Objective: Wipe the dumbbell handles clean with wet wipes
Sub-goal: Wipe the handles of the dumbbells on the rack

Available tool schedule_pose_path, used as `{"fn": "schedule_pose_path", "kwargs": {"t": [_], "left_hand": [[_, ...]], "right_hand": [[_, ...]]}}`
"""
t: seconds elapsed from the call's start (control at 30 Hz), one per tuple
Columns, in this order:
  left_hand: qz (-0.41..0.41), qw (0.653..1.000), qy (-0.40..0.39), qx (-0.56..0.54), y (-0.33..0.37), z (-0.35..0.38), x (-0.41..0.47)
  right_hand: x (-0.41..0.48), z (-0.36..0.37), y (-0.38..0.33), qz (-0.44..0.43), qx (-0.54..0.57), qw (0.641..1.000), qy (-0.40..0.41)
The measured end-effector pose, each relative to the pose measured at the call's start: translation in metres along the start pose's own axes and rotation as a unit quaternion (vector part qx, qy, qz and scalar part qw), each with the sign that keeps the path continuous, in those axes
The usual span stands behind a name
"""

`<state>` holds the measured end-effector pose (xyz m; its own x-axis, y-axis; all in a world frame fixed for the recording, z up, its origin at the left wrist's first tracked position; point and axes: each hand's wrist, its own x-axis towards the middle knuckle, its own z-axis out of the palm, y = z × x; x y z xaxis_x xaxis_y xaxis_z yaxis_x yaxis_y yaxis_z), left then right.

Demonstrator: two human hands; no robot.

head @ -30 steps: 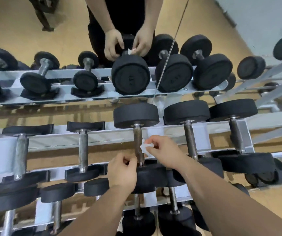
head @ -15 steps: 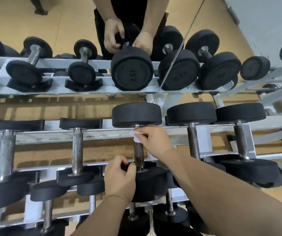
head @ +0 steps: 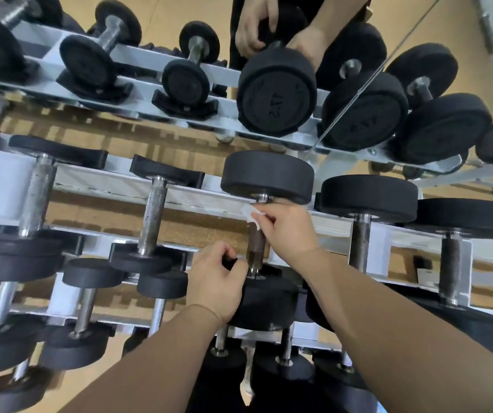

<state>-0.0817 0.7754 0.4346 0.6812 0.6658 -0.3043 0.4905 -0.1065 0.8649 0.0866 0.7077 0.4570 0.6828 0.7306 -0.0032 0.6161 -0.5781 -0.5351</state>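
Open gap left of dumbbell handle [head: 255, 248]

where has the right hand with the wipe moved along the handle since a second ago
Yes. The right hand has slid the wipe up the handle, from its middle to just under the far weight head.

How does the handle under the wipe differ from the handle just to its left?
The handle under the wipe looks dark brown; the left handle is pale silver. The right hand holds a wet wipe on the first; nothing touches the second. Both lie across the rack with black ends.
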Motion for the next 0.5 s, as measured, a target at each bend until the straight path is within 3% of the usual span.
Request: {"fn": "schedule_pose_path", "kwargs": {"t": [0.07,0.17,0.23,0.3,0.4,0.5], "left_hand": [[-0.003,1.000,-0.002,0.003,0.000,0.000,0.000],[-0.003,1.000,0.002,-0.006,0.000,0.001,0.001],[-0.003,1.000,-0.001,-0.013,0.000,0.000,0.000],[-0.008,1.000,-0.001,-0.013,0.001,0.000,-0.001],[-0.013,1.000,-0.002,-0.007,0.002,0.000,-0.001],[-0.017,1.000,-0.003,-0.003,0.002,0.000,0.000]], "right_hand": [[-0.013,0.002,0.003,-0.020,0.008,0.999,-0.030],[-0.037,-0.002,0.010,-0.079,0.040,0.981,-0.172],[-0.038,-0.005,0.010,-0.112,0.021,0.973,-0.203],[-0.025,-0.003,0.009,-0.136,-0.028,0.978,-0.156],[0.004,-0.008,0.003,-0.050,-0.034,0.998,-0.032],[-0.003,-0.010,0.002,-0.017,-0.025,0.999,-0.040]]}}
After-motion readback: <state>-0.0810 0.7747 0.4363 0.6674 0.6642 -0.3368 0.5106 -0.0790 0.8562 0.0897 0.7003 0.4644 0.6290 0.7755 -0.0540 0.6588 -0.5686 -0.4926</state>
